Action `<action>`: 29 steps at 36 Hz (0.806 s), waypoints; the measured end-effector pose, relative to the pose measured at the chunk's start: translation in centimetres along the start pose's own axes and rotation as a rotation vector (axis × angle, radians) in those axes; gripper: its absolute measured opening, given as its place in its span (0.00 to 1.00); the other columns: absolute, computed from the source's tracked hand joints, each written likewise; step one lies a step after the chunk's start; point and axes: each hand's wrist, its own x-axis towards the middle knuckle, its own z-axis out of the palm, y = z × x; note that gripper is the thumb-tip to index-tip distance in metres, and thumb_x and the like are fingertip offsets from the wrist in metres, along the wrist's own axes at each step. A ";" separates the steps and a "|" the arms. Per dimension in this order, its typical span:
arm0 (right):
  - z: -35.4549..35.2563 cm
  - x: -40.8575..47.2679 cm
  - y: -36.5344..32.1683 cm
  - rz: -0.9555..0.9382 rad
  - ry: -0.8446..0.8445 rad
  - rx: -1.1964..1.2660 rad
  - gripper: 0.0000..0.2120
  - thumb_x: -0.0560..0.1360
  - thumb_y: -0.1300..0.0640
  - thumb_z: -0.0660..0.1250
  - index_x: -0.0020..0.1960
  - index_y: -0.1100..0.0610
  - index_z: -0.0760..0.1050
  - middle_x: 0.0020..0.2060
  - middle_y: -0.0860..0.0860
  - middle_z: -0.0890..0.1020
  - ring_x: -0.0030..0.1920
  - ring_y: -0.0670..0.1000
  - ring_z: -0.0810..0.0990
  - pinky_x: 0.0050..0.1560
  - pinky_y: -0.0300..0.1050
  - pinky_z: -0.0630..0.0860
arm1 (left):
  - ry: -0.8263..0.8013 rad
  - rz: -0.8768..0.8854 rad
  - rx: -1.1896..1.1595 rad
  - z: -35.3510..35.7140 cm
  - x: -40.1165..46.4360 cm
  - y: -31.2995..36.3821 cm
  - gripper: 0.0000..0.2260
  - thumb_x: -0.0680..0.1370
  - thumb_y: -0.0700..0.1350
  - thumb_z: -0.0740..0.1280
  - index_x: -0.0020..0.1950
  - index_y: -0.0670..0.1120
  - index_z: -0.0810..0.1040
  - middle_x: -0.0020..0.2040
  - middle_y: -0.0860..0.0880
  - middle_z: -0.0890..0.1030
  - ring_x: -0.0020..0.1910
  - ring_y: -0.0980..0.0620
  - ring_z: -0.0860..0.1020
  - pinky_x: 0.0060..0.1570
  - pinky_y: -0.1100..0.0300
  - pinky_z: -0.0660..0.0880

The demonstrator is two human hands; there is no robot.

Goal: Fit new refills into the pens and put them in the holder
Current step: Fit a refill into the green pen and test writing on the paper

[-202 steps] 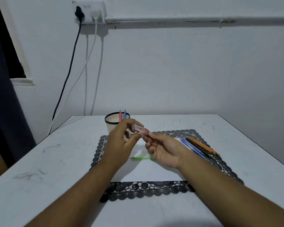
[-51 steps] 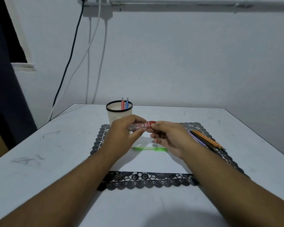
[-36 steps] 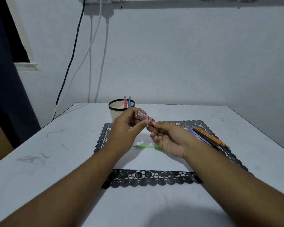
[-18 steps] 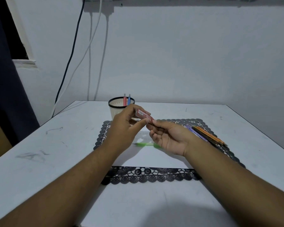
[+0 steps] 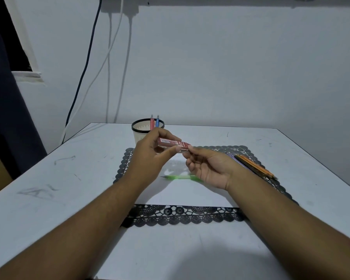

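Note:
A small red refill case is held in the air above the mat. My left hand grips its left part between thumb and fingers. My right hand pinches its right end with palm turned up. A green pen lies on the white sheet below my hands, partly hidden by my right hand. Several pens, orange and purple among them, lie at the mat's right side. A cream holder with a black rim stands behind my left hand with a red pen and a blue pen in it.
A black lace-edged mat with a white sheet on it covers the middle of the white table. Cables hang down the wall at the back left. A dark curtain stands at the left.
The red case stays between both hands. It was tipped down to the right and is now nearly level. Both hands stayed above the mat.

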 end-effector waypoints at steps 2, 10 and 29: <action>-0.2 0.0 -0.3 -0.046 0.012 -0.035 0.04 0.78 0.63 0.70 0.50 0.64 0.80 0.37 0.56 0.84 0.31 0.48 0.80 0.31 0.37 0.80 | 0.005 -0.010 0.013 -0.1 0.1 -0.3 0.08 0.76 0.39 0.75 0.53 0.46 0.79 0.52 0.50 0.86 0.53 0.49 0.85 0.58 0.43 0.81; -0.2 -0.5 -0.7 -0.499 0.177 -0.546 0.05 0.79 0.60 0.73 0.47 0.61 0.80 0.40 0.55 0.86 0.37 0.49 0.81 0.35 0.43 0.79 | -0.061 -0.039 0.302 0.3 0.1 -1.4 0.11 0.75 0.39 0.77 0.52 0.51 0.80 0.45 0.56 0.83 0.42 0.59 0.79 0.44 0.65 0.76; 0.2 -0.5 0.1 -0.721 0.148 -0.625 0.04 0.80 0.60 0.71 0.48 0.60 0.79 0.43 0.57 0.86 0.39 0.52 0.83 0.37 0.50 0.79 | -0.120 0.065 0.409 1.2 -0.4 -1.3 0.05 0.81 0.47 0.71 0.48 0.52 0.76 0.40 0.60 0.80 0.33 0.59 0.75 0.33 0.67 0.68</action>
